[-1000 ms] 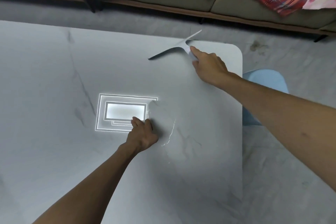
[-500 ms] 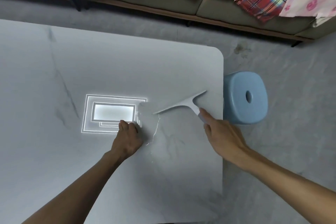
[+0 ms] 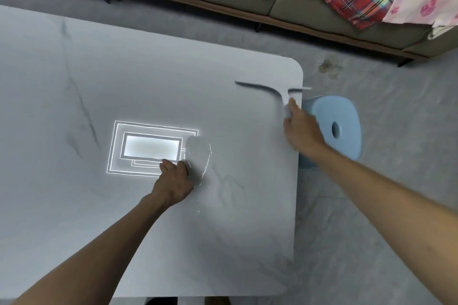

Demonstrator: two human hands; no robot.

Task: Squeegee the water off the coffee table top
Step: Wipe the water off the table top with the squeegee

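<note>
Curls fingers [image 3: 293, 106] of the right hand [image 3: 301, 131] round the squeegee [image 3: 262, 88] handle, blade across the desk [image 3: 148, 82] at its far right corner, tip past the edge. Rests the left hand [image 3: 173, 181], fingers folded under and holding nothing, beside the water [image 3: 198, 153].

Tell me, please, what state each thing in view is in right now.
coffee table top, partly wet, reflecting a light.
water, a patch lying beside the left hand.
squeegee, blurred, blade at the top's right edge.
right hand, grips the squeegee.
left hand, rests on the top, fingers curled.
stool, upright on the floor.
</note>
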